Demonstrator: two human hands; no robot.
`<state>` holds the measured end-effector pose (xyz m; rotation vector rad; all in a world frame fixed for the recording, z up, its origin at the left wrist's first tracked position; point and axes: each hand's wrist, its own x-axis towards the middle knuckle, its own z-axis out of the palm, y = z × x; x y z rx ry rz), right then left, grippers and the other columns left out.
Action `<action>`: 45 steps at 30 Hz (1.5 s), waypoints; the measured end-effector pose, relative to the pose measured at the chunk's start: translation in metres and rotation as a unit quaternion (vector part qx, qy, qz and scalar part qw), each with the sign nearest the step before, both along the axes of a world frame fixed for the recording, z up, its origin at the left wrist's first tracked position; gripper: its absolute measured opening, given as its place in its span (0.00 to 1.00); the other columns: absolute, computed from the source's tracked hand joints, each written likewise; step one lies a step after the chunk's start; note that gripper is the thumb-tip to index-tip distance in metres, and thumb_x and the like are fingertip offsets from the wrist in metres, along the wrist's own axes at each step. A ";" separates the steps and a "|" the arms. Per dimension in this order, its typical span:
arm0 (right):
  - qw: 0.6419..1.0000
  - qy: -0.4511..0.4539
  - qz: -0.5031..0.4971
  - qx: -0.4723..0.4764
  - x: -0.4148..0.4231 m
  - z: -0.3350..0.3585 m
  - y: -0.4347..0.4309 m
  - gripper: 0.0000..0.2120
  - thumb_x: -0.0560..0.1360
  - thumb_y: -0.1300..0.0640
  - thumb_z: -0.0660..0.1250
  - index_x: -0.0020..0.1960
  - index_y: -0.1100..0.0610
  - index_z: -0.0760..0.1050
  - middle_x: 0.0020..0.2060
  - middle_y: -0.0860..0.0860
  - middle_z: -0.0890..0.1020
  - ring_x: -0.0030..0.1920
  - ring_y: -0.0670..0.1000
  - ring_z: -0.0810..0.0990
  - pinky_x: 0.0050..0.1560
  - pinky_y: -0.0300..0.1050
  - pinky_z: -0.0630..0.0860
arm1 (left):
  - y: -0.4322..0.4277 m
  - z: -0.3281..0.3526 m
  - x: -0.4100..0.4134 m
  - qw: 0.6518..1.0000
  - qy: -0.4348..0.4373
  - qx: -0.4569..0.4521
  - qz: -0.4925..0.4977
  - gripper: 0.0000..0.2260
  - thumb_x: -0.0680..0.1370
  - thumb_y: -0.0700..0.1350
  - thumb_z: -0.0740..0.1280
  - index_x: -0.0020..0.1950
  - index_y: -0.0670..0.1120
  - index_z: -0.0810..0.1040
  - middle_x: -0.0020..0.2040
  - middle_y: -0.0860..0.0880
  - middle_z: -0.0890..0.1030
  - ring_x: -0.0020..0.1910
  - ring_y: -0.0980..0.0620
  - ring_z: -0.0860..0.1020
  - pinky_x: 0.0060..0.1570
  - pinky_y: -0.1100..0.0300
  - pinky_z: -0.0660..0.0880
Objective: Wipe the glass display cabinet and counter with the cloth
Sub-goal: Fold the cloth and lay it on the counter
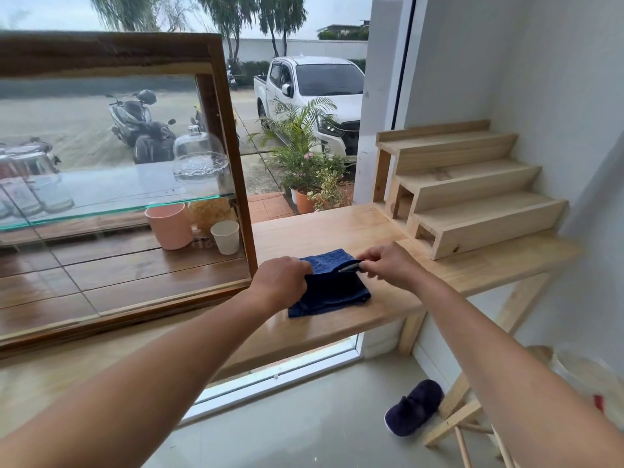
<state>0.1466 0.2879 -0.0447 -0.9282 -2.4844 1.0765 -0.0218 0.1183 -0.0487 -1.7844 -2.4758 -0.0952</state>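
Observation:
A folded dark blue cloth lies on the light wooden counter, just right of the glass display cabinet. My left hand pinches the cloth's left edge. The fingers of my right hand are closed on a fold at the cloth's upper right corner. The cabinet has a dark wooden frame and a glass shelf, and its front pane reflects the room.
Inside the cabinet stand a pink cup, a white paper cup, a glass dome and several jars. A stepped wooden riser fills the counter's right end against the wall. A dark slipper and a wooden stool are on the floor.

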 end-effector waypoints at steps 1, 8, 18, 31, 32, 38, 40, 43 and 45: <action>1.000 0.002 0.010 -0.003 0.001 0.003 -0.002 0.08 0.76 0.62 0.72 0.53 0.54 0.84 0.36 0.48 0.82 0.36 0.46 0.77 0.39 0.38 0.73 | -0.003 0.001 -0.002 1.000 0.009 0.017 -0.003 0.18 0.80 0.40 0.58 0.66 0.51 0.79 0.59 0.47 0.82 0.54 0.45 0.80 0.43 0.55 0.73; 0.972 -0.074 0.063 0.213 0.010 -0.010 -0.021 0.10 0.80 0.56 0.68 0.59 0.53 0.84 0.45 0.48 0.79 0.49 0.51 0.78 0.48 0.44 0.72 | -0.027 -0.023 -0.009 0.983 0.130 0.049 -0.124 0.12 0.82 0.40 0.61 0.61 0.47 0.80 0.52 0.47 0.81 0.48 0.48 0.80 0.43 0.54 0.80; 0.932 -0.151 0.104 0.314 0.025 -0.023 -0.032 0.13 0.81 0.48 0.63 0.56 0.49 0.85 0.56 0.47 0.78 0.58 0.48 0.74 0.62 0.47 0.72 | -0.038 -0.032 0.005 0.989 0.043 0.121 -0.068 0.19 0.83 0.53 0.57 0.49 0.49 0.86 0.45 0.51 0.82 0.42 0.51 0.80 0.43 0.57 0.74; 0.965 -0.152 0.070 0.204 -0.069 -0.040 -0.030 0.25 0.86 0.50 0.50 0.81 0.56 0.58 0.81 0.52 0.58 0.80 0.50 0.55 0.78 0.49 0.51 | 0.026 -0.049 0.012 0.981 -0.134 -0.008 0.138 0.25 0.86 0.52 0.49 0.81 0.42 0.56 0.82 0.43 0.57 0.82 0.43 0.50 0.80 0.46 0.44; 0.960 -0.186 0.075 0.195 -0.067 -0.046 -0.030 0.27 0.86 0.48 0.48 0.82 0.56 0.52 0.82 0.51 0.53 0.81 0.49 0.49 0.79 0.51 0.47 | 0.023 -0.055 0.011 0.982 -0.129 -0.028 0.135 0.27 0.86 0.55 0.47 0.82 0.43 0.51 0.83 0.44 0.51 0.82 0.44 0.45 0.80 0.45 0.41; 0.949 -0.244 0.083 0.184 -0.060 -0.057 -0.022 0.29 0.86 0.46 0.42 0.83 0.54 0.39 0.82 0.48 0.39 0.80 0.46 0.37 0.80 0.55 0.36 | 0.016 -0.064 0.011 0.976 -0.151 -0.050 0.147 0.28 0.85 0.56 0.43 0.83 0.44 0.41 0.83 0.47 0.40 0.81 0.50 0.38 0.79 0.44 0.38; 0.950 -0.243 0.083 0.178 -0.062 -0.058 -0.020 0.29 0.86 0.46 0.43 0.83 0.53 0.39 0.82 0.47 0.39 0.80 0.45 0.37 0.80 0.55 0.36 | 0.017 -0.063 0.011 0.974 -0.158 -0.053 0.153 0.28 0.86 0.54 0.43 0.83 0.45 0.41 0.83 0.48 0.40 0.81 0.50 0.37 0.79 0.43 0.38; 0.950 -0.243 0.084 0.176 -0.062 -0.058 -0.018 0.28 0.86 0.46 0.43 0.83 0.53 0.39 0.82 0.47 0.39 0.80 0.45 0.37 0.80 0.55 0.36 | 0.019 -0.061 0.011 0.972 -0.164 -0.060 0.154 0.28 0.85 0.54 0.43 0.83 0.45 0.41 0.83 0.48 0.40 0.82 0.50 0.38 0.79 0.42 0.38; 0.951 -0.242 0.083 0.175 -0.063 -0.058 -0.018 0.28 0.86 0.46 0.43 0.83 0.53 0.40 0.82 0.47 0.39 0.80 0.45 0.37 0.80 0.55 0.37 | 0.020 -0.058 0.010 0.972 -0.164 -0.068 0.155 0.29 0.85 0.55 0.44 0.83 0.45 0.41 0.83 0.48 0.41 0.82 0.49 0.38 0.79 0.41 0.38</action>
